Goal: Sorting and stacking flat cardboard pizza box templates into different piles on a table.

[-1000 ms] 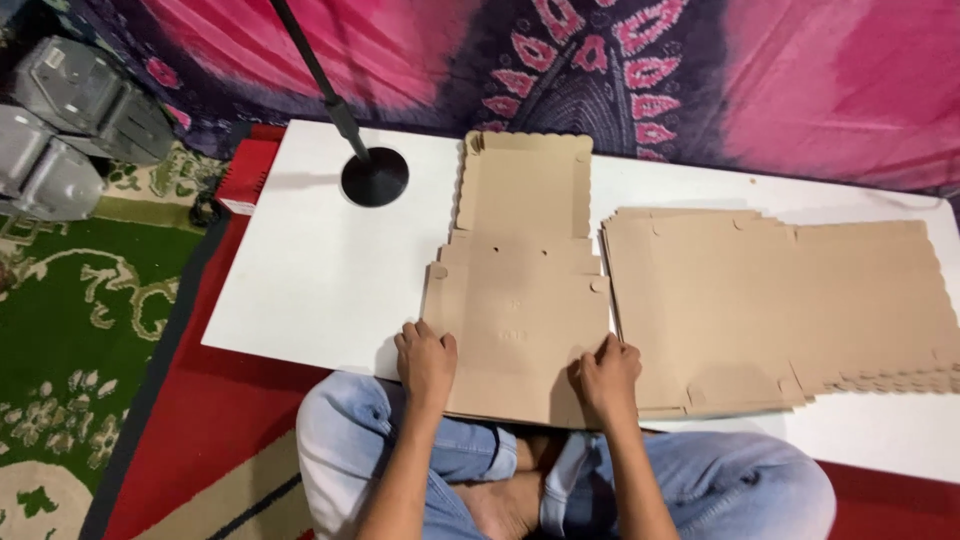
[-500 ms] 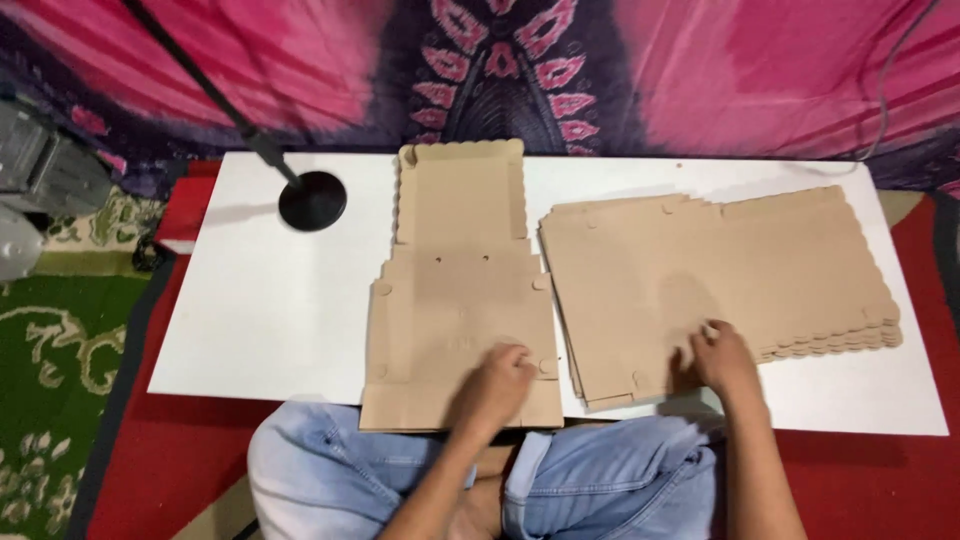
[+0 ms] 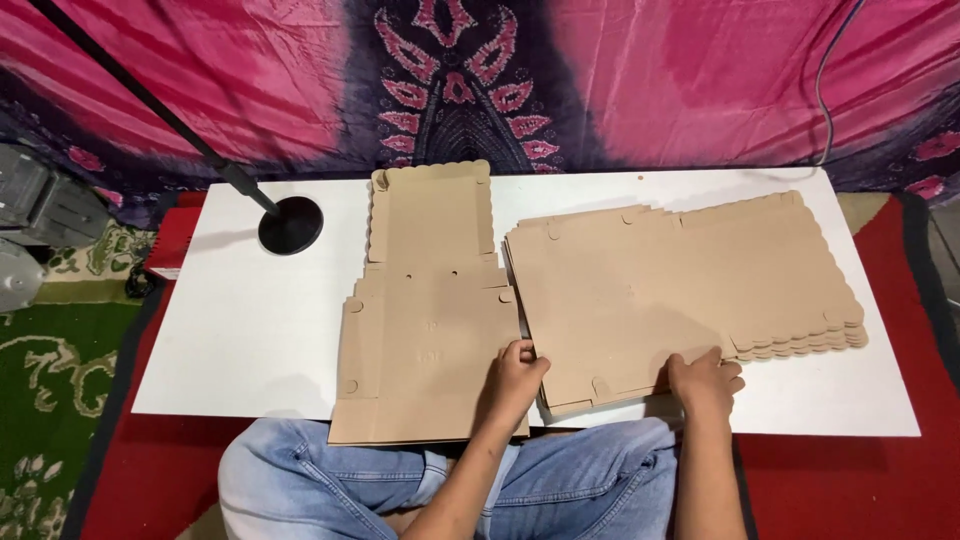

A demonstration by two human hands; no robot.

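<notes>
While under both hands (image 3: 518,375) (image 3: 703,380), cardboard stack's (image 3: 680,290) near edge.

A white counter (image 3: 230,340) carries a flat cardboard blank (image 3: 430,310) at its middle, a stack of blanks (image 3: 680,280) just right of it, and a black round stand base (image 3: 291,225) at the back left.
</notes>
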